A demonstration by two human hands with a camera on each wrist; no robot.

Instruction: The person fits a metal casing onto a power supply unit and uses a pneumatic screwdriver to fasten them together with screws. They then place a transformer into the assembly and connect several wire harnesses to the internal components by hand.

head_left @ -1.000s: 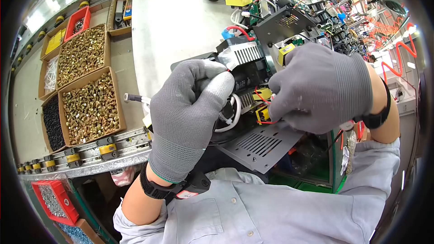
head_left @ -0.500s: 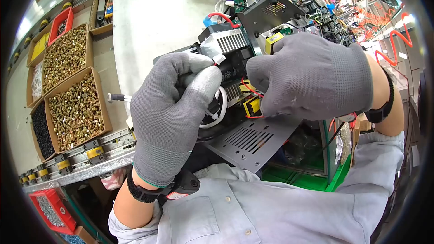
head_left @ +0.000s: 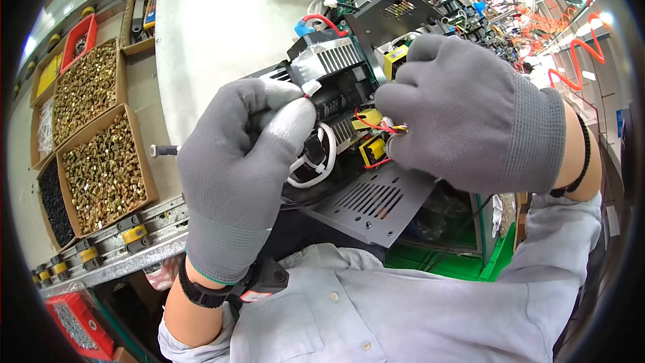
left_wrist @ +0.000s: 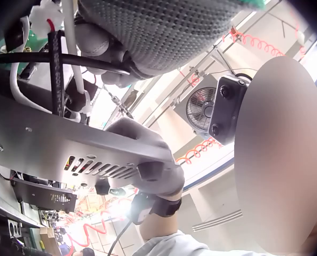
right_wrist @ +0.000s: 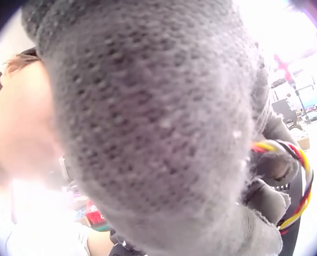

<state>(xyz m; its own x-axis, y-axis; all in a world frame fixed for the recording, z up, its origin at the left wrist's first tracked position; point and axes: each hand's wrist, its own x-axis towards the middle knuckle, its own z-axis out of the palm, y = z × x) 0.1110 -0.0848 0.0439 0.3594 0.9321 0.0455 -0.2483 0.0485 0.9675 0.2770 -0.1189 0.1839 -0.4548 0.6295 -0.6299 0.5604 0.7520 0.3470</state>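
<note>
My gloved left hand (head_left: 235,168) pinches a small white connector (head_left: 311,87) between thumb and forefinger, above an opened electronic unit. My gloved right hand (head_left: 470,117) holds a twisted bundle of red, yellow, black and white wires (right_wrist: 307,184), its fingertips close to a yellow-wrapped transformer (head_left: 373,150). Inside the unit are a black capacitor (head_left: 342,99), a finned heat sink (head_left: 334,58) and a looped white cable (head_left: 328,161). A slotted dark metal panel (head_left: 369,205) sticks out toward my body. In the left wrist view, the right hand (left_wrist: 153,149) shows behind the metal casing (left_wrist: 46,146).
Cardboard boxes of brass-coloured fasteners (head_left: 104,171) stand at the left, beside black small parts (head_left: 55,205) and a red bin (head_left: 79,42). A roller rail (head_left: 134,228) runs along the front edge. More circuit assemblies (head_left: 457,10) crowd the back right.
In the head view the whole bench has shifted left. The white connector shows more plainly at my left fingertips, and the twisted wires have come into sight at my right fingertips.
</note>
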